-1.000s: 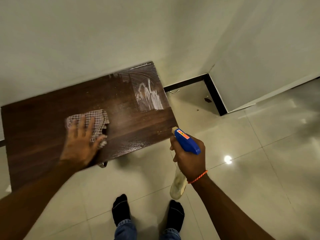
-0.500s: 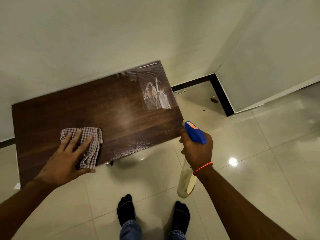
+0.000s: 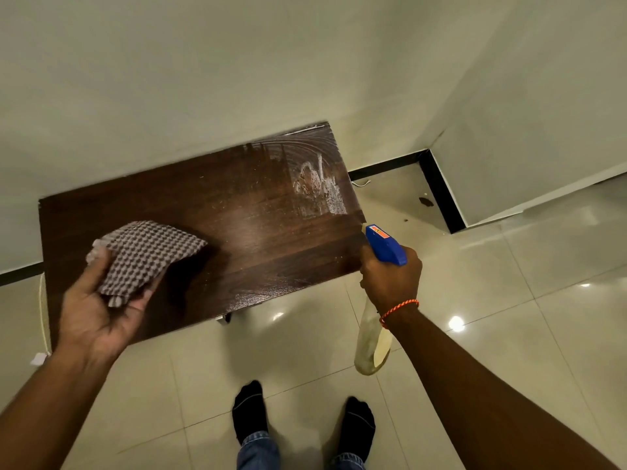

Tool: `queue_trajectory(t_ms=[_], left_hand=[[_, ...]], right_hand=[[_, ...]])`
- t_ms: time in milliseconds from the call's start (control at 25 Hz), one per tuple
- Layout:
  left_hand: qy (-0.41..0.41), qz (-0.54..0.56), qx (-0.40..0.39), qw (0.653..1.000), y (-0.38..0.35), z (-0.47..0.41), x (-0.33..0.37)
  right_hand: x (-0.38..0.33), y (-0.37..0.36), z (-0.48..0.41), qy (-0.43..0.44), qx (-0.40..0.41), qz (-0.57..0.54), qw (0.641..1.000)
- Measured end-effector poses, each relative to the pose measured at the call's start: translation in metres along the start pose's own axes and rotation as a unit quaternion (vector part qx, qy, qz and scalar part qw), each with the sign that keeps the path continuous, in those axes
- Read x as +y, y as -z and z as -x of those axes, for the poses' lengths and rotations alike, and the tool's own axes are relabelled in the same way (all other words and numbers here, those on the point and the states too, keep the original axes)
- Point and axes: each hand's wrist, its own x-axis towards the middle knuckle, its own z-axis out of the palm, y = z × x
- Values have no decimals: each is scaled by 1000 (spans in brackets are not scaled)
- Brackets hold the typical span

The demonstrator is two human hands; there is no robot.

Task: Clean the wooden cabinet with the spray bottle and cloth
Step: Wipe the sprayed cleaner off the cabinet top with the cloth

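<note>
Head view, looking down: what did your hands hold?
— My left hand gripped the cloth, thumb and fingers closed on its near end, over the left part of the cabinet top.
— Was it touching the wood?
— I could not tell; its shadow lay just to its right.
— And the other?
— My right hand was wrapped round the neck of the bottle, just off the cabinet's front right corner. The blue head pointed at the top, and the body hung below my wrist, over the floor.
— Anything on the top?
— A white smear near the far right corner.
</note>
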Motion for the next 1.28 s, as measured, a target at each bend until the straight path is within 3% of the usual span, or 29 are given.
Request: queue_trajectory(t_ms=[480, 600, 640, 720, 760, 840, 880, 920, 1000, 1080, 1200, 1280], left_hand=[[8, -18, -53, 998, -31, -24, -2], [-133, -136, -51, 980, -62, -39, -16], [-208, -228, -50, 950, -75, -45, -26], [-286, -444, -88, 845, -97, -60, -56], [-275, -557, -130, 773, -104, -64, -73], [-215, -756, -181, 592, -102, -65, -101], [-215, -800, -187, 529, -98, -63, -110], [-243, -803, -184, 512, -94, -61, -114], [-301, -774, -133, 540, -91, -62, -113], [-263, -795, -86, 539, -95, -69, -114], [-265, -841, -91, 462, -109, -64, -148], [-305, -846, -167, 405, -130, -49, -185]], right_hand=[[-10, -2, -5, 35, 48, -14, 998], [-3, 5, 2, 54, 20, -13, 998], [2, 7, 6, 58, 6, -9, 998], [9, 11, 14, 56, -11, -6, 998], [11, 13, 17, 50, -14, -7, 999], [14, 16, 21, 44, -17, -9, 999], [15, 17, 22, 43, -20, -10, 999], [16, 18, 22, 44, -23, -11, 999], [16, 18, 21, 46, -28, -14, 998], [16, 17, 20, 44, -31, -15, 998], [17, 18, 16, 50, -35, -19, 998], [17, 22, 13, 57, -39, -11, 998]])
